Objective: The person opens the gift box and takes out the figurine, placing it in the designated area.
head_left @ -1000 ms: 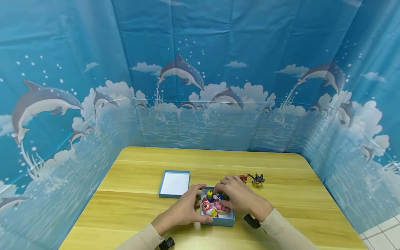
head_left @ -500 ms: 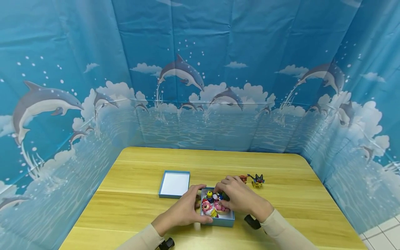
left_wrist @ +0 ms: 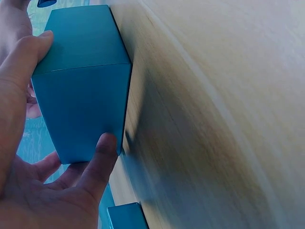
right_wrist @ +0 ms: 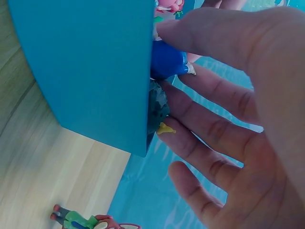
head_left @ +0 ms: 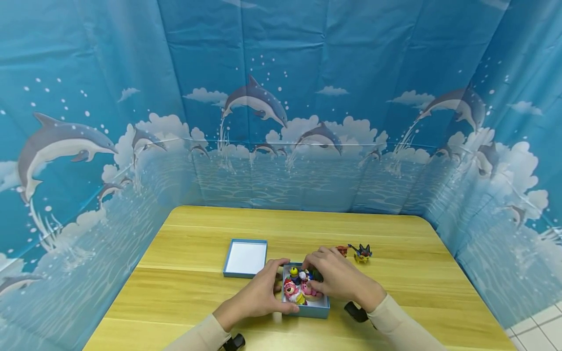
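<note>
A blue open box [head_left: 313, 312] packed with small toy figurines stands on the table. My left hand [head_left: 263, 292] grips its left side, thumb at the near wall and fingers at the far corner; the left wrist view shows fingertips against the blue box wall [left_wrist: 83, 105]. My right hand [head_left: 335, 275] reaches into the box from the right. Between its thumb and index finger is a blue figurine [right_wrist: 167, 59], and other fingers touch a dark grey-green figurine [right_wrist: 157, 105]. Pink bear figurines [head_left: 290, 289] and a yellow-headed figurine [head_left: 294, 273] sit inside.
A shallow blue box lid [head_left: 246, 257] with a white inside lies behind and left of the box. Beyond my right hand are a red figurine [head_left: 342, 250], partly hidden, and a yellow-and-black figurine [head_left: 362, 254]. A dolphin-print curtain [head_left: 281, 175] surrounds the wooden table [head_left: 175, 292].
My right fingers have shifted very slightly at the box's far side, and the yellow-headed figurine has tilted a little to the left. My left hand keeps its hold on the box.
</note>
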{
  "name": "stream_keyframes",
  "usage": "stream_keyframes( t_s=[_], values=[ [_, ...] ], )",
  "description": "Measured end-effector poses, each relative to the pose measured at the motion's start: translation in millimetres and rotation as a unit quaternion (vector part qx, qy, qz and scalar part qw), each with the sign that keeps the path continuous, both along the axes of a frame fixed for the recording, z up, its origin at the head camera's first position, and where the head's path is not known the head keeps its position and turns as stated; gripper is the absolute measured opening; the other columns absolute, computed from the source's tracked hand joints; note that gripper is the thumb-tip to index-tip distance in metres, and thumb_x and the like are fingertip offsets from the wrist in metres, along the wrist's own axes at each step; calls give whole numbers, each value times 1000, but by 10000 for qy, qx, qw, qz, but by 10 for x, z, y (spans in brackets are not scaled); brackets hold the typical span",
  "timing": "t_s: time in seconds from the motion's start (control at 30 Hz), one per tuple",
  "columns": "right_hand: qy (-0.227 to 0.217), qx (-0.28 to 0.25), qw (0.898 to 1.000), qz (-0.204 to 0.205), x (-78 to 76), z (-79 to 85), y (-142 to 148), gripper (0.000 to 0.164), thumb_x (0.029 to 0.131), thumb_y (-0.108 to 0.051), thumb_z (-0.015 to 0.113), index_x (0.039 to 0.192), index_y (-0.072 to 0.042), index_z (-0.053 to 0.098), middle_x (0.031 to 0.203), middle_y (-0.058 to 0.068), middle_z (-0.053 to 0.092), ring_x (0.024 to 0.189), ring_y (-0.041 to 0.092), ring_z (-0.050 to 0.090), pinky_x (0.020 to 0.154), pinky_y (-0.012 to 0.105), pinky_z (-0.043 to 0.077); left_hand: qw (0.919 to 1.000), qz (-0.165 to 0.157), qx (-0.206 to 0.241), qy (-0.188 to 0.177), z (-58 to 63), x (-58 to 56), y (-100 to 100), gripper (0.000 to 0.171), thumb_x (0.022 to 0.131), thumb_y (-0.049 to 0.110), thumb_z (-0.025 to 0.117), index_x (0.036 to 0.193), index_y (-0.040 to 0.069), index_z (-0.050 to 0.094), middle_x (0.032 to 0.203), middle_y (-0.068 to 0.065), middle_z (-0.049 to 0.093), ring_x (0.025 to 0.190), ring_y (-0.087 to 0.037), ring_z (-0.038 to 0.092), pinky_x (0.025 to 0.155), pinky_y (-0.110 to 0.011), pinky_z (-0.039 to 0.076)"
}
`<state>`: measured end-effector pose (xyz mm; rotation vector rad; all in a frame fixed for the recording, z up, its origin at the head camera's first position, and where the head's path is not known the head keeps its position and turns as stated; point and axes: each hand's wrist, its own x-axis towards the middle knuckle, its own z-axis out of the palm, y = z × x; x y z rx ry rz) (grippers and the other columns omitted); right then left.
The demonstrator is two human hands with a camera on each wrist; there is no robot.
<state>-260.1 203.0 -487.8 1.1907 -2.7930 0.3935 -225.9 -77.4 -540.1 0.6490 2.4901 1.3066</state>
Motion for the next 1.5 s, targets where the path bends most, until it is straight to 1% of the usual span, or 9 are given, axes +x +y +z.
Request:
stream_keyframes(
  t_s=[0.2, 0.47, 0.6, 0.73, 0.9, 1.07, 1.17, 1.37, 1.5],
  values=[
    [-229, -125, 9996, -107, 2, 12, 26, 28, 101, -26, 94, 124, -24, 78, 123, -8, 81, 119, 20, 73, 108, 58, 58, 10000, 11, -43, 25, 6, 5, -4, 120, 92, 53, 101, 182, 14, 32, 177, -14, 44, 142, -21, 66, 114, -31, 64],
    [-525, -363, 9979, -60, -20, 20, 25, 27, 101, -26, 94, 124, -23, 78, 123, -9, 82, 116, 15, 77, 111, 61, 59, 9998, 33, -143, 120, 14, 10, -5, 120, 91, 56, 100, 182, 14, 33, 175, -13, 46, 140, -19, 65, 117, -36, 63],
    [-664, -545, 9963, 22, -31, 24, 30, 27, 102, -23, 93, 125, -21, 77, 121, -6, 83, 109, 16, 79, 103, 52, 64, 10000, 18, -51, 44, 13, 7, -3, 120, 91, 53, 101, 182, 13, 33, 175, -13, 45, 141, -20, 65, 115, -32, 63],
    [-1018, -866, 9909, 152, -42, 20, 44, 27, 103, -16, 91, 125, -16, 75, 118, -2, 82, 105, 16, 80, 92, 41, 68, 10000, -9, 45, -49, 14, 3, -4, 119, 92, 50, 101, 182, 13, 32, 176, -15, 44, 141, -21, 66, 112, -27, 64],
    [-1338, -1103, 9846, 200, -44, 33, 56, 28, 103, -11, 89, 125, -15, 73, 118, 0, 80, 105, 15, 79, 91, 42, 70, 9999, -36, 95, -60, 18, -4, -8, 119, 92, 51, 101, 182, 13, 32, 176, -16, 43, 141, -22, 67, 110, -25, 64],
    [-1409, -1231, 9821, 211, -35, 24, 63, 31, 102, -9, 90, 126, -16, 71, 117, 0, 79, 102, 19, 79, 88, 38, 69, 9998, -52, 163, -114, 5, -6, -8, 119, 92, 49, 101, 182, 12, 32, 176, -16, 43, 140, -21, 67, 110, -24, 64],
    [-1318, -1266, 9829, 213, -26, 16, 67, 38, 101, -9, 91, 133, -14, 71, 122, -1, 78, 102, 16, 78, 88, 36, 68, 9998, -44, 163, -117, -1, -5, -6, 118, 92, 48, 101, 182, 13, 32, 175, -15, 44, 141, -21, 66, 110, -23, 64],
    [-1190, -1168, 9858, 175, -13, 13, 85, 61, 103, -13, 90, 159, -13, 67, 134, 0, 74, 100, 8, 71, 86, 31, 63, 9999, -24, 99, -69, -7, -6, -5, 119, 92, 48, 102, 181, 13, 33, 173, -15, 46, 143, -25, 66, 110, -24, 64],
    [-1135, -1118, 9869, 240, -3, 9, 99, 66, 104, -15, 90, 164, -13, 65, 137, 2, 71, 99, 5, 70, 85, 28, 62, 9998, -41, 163, -113, -12, -10, -4, 119, 92, 46, 102, 181, 12, 33, 173, -15, 46, 144, -26, 66, 109, -21, 63]
  ],
)
